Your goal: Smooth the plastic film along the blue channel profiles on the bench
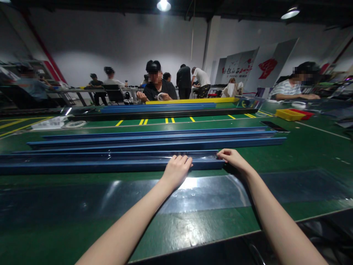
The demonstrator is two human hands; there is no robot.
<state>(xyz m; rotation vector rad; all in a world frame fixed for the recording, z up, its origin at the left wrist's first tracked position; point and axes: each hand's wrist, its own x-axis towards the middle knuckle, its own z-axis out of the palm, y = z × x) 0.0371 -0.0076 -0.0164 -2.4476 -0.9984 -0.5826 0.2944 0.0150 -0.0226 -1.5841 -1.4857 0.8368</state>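
A long blue channel-shaped strip (132, 165) lies across the green table, with shiny clear plastic film (104, 156) inside its trough. My left hand (178, 169) is curled over the strip's near wall, fingertips reaching into the trough. At the strip's right end, my right hand (233, 158) is closed in a pinch; what sits between its fingertips is too small and hidden to make out. Nearer to me, under my forearms, a wide clear plastic sheet (212, 193) lies flat and reflects the lamps.
Behind are more blue channel strips (154, 140), a phone (274, 127), a tape roll (75, 124), a black strip (165, 114) and yellow and red trays (291, 115). Across the table a person (161, 88) holds a white roll. The table's front edge (234, 235) runs below my arms.
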